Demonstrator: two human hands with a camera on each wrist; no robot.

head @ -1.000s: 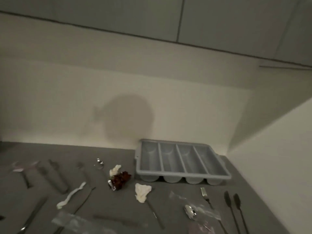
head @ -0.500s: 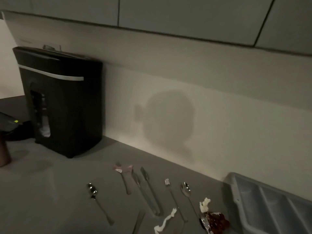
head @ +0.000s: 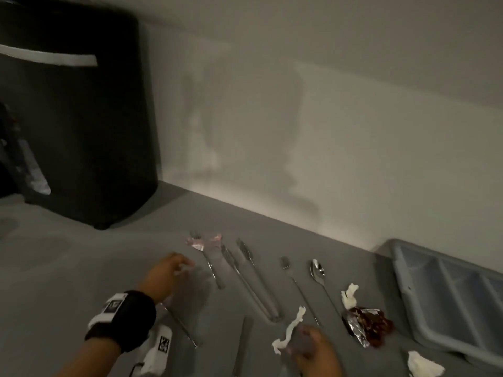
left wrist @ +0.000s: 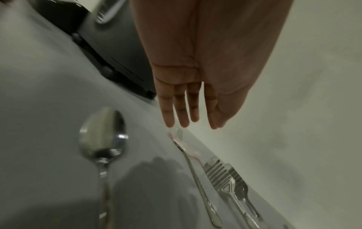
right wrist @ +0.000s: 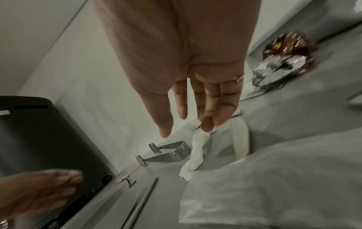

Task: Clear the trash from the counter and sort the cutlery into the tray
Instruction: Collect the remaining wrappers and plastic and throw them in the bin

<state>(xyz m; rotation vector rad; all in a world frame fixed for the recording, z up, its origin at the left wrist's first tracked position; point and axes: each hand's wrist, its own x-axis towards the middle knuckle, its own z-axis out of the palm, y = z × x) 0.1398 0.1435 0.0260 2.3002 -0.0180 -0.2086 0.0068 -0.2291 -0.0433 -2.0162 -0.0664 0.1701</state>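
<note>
My left hand [head: 170, 269] hovers open over the grey counter [head: 81, 268], its straight fingers [left wrist: 184, 120] just short of a fork lying in a pink wrapper [head: 204, 244]. A spoon [left wrist: 102, 136] lies under that wrist. My right hand [head: 310, 346] is open too, and its fingertips [right wrist: 207, 127] reach the end of a twisted white paper strip [right wrist: 197, 148]. Metal tongs [head: 251, 280], a second fork [head: 290, 270], a spoon [head: 318, 272] and a knife [head: 241, 346] lie between the hands. The grey cutlery tray [head: 408, 295] sits at the right.
A black bin-like box [head: 79, 118] stands against the wall at the back left. A brown foil wrapper [head: 366, 326] and crumpled tissues [head: 349, 293] lie by the tray, another tissue [head: 424, 365] in front. A clear plastic sheet [right wrist: 274, 178] lies under my right wrist.
The head view swung left from the tray to the black box and tipped down. Both hands have come into view over the cutlery.
</note>
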